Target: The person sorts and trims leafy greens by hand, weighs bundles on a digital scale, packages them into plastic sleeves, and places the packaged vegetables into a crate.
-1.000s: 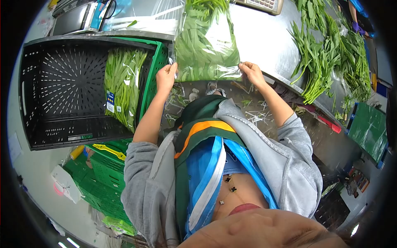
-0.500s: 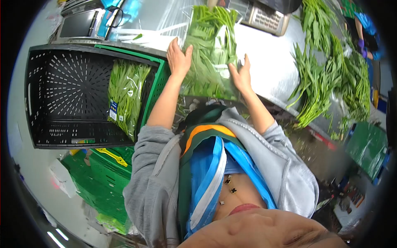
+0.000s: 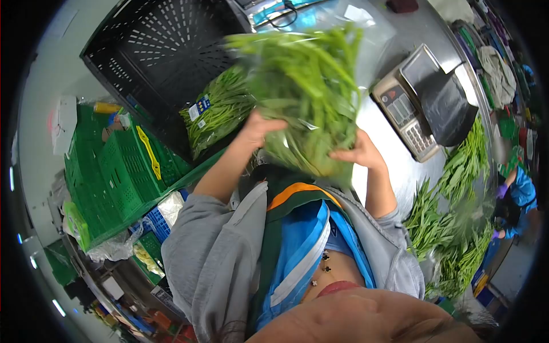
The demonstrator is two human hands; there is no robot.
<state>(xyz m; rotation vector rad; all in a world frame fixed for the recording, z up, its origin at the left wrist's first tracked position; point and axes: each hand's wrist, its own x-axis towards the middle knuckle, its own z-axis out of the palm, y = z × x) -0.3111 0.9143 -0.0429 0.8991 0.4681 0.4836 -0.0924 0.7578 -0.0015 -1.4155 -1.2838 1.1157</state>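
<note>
A clear plastic bag of leafy green vegetables (image 3: 309,86) is held up in front of my chest, its stems toward the far end, slightly blurred by motion. My left hand (image 3: 260,128) grips its left side, the thumb lying over the plastic. My right hand (image 3: 363,151) holds the lower right side, its thumb pressed against the leaves. Left of my left hand, a second bagged bunch of greens (image 3: 220,108) with a blue and white label lies in a black perforated crate (image 3: 166,51).
A scale (image 3: 403,108) stands on the metal table (image 3: 372,186) to the right, partly covered by black plastic. Loose greens (image 3: 446,223) lie along the table's right side. Green crates (image 3: 123,177) are stacked at left. Another person in blue (image 3: 520,191) is at far right.
Both hands have taken hold of the bagged greens and lifted them off the table. The view has turned, so the black crate now appears higher and the scale farther right.
</note>
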